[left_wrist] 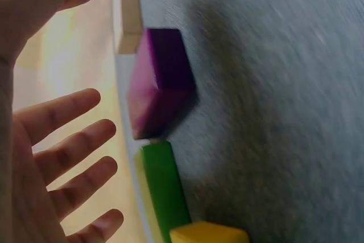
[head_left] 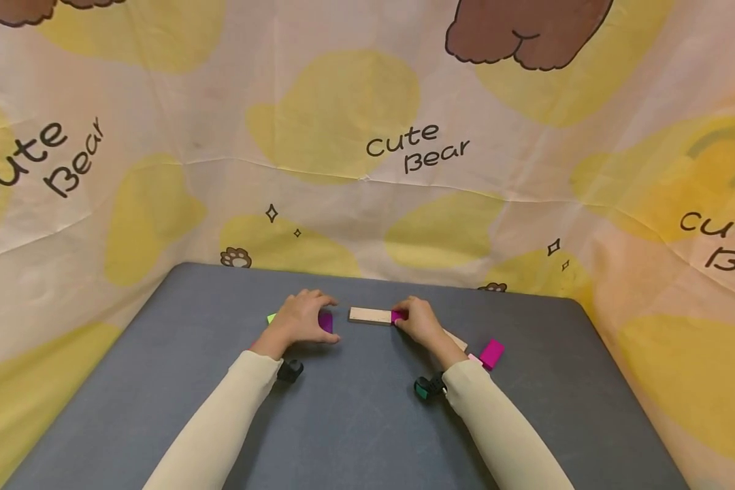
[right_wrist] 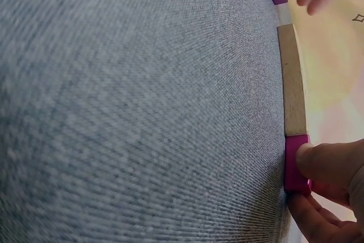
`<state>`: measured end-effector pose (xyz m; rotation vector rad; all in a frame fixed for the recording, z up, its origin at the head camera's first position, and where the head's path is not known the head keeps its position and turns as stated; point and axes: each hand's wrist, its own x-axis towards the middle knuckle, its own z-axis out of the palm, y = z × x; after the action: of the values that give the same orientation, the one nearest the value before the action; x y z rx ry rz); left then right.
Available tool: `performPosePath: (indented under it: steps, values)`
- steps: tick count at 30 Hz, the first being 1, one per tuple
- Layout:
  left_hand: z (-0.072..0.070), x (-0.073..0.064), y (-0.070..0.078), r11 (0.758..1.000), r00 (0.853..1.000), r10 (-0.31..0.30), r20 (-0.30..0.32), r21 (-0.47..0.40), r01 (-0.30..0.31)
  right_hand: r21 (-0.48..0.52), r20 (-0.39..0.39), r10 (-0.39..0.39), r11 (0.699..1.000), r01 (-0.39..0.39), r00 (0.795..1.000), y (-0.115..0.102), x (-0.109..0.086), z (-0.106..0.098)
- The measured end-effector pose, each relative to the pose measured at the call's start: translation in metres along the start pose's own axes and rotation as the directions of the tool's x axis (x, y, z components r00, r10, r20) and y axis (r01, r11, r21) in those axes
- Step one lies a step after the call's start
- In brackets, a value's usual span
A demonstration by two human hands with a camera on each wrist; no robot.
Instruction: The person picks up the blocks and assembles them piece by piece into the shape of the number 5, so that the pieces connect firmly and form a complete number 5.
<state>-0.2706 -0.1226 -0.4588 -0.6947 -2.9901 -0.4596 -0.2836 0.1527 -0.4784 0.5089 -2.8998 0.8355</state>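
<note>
My right hand (head_left: 421, 323) pinches a magenta block (right_wrist: 292, 172) between thumb and fingers. That block sits against one end of a long plain wooden block (head_left: 370, 316), which lies flat near the table's far side. To the left, my left hand (head_left: 300, 318) is held around a purple block (head_left: 326, 322) with thumb and fingers spread. In the left wrist view those fingers stand apart from the purple block's faces. A green block (left_wrist: 163, 180) lies beside the purple one, and a yellow block (left_wrist: 209, 233) shows at the bottom edge.
Beside my right forearm lie another magenta block (head_left: 493, 354), a pale pink block (head_left: 474, 359) and a wooden block (head_left: 456, 339), partly hidden by the arm. The grey table (head_left: 343, 422) ends at a printed cloth (head_left: 343, 224) hanging behind and at the sides.
</note>
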Motion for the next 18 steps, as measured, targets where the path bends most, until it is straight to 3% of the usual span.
performPosePath:
  steps: [8, 18]
  values:
    - [0.0021, -0.001, -0.0076, 1.0, 0.998, -0.015, 0.058, 0.007, 0.015, 0.007, 0.004, 0.007, 1.0, -0.007, 1.0, 0.0011, 0.001, 0.0004]
    - [0.0062, -0.0004, -0.0103, 0.999, 0.996, -0.044, 0.077, 0.023, 0.042, 0.009, 0.006, 0.011, 1.0, -0.011, 1.0, 0.0028, 0.0019, 0.0021]
